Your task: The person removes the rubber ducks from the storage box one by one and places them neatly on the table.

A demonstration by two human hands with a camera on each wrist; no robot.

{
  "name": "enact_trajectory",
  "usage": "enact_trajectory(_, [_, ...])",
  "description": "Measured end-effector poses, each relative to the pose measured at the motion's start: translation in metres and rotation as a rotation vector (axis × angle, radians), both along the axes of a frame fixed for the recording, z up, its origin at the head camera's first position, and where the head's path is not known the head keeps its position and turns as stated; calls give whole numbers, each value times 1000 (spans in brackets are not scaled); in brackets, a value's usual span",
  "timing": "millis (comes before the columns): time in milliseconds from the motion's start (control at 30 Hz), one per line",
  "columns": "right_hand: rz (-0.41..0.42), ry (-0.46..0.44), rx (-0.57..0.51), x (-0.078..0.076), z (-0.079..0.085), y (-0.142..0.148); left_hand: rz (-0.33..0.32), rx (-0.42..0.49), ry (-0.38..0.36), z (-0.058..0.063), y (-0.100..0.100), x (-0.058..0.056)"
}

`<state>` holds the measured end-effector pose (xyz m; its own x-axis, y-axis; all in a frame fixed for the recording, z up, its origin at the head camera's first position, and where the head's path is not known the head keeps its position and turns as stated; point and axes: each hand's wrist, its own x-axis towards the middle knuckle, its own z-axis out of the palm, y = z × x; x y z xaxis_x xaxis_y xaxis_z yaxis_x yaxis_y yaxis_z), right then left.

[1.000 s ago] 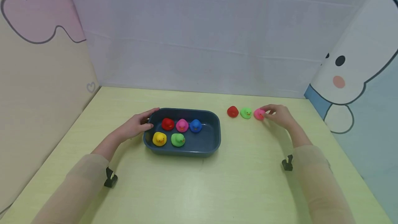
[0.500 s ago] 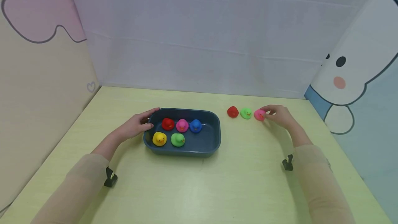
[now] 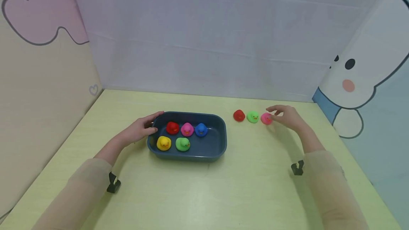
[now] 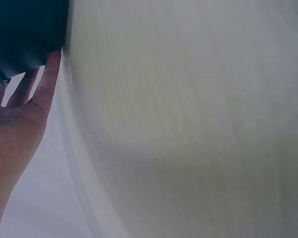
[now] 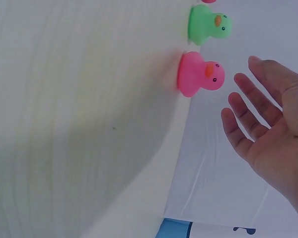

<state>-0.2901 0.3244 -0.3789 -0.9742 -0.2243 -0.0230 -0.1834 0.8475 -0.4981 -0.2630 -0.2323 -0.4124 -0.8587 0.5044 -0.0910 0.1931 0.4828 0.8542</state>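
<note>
**Pink duck just off the right fingertips**

We find the pink duck (image 5: 191, 74) upright on the table (image 3: 223, 194), just left of the right hand (image 3: 285, 115) and below its fingertips. From the head its edge seems to meet the thumb; the right wrist view shows a gap, so we judge the two apart. That hand's fingers are loosely bent and spread, with nothing between them. The duck's bill is turned toward the person, so we take its long axis, tail to bill, to run roughly across the line of those fingers.

Further left of the same hand, in a short row, we see the green duck (image 3: 252, 116), then the red duck (image 3: 239, 115).

The right hand is much the nearer; the left hand (image 3: 138, 129) is well apart, at the near end of the tray (image 3: 212, 144) from its own side. It pinches that end, thumb over the rim, other fingers outside; how firmly, we cannot tell. To its right, inside, sit a second red duck (image 3: 172, 127), second pink duck (image 3: 187, 129), blue duck (image 3: 201, 130), yellow duck (image 3: 164, 143) and second green duck (image 3: 183, 144).
</note>
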Motion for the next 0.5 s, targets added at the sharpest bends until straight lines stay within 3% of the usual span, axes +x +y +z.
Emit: enact_trajectory(500, [36, 26, -41, 13, 31, -22, -1, -2, 7, -1, 0, 0])
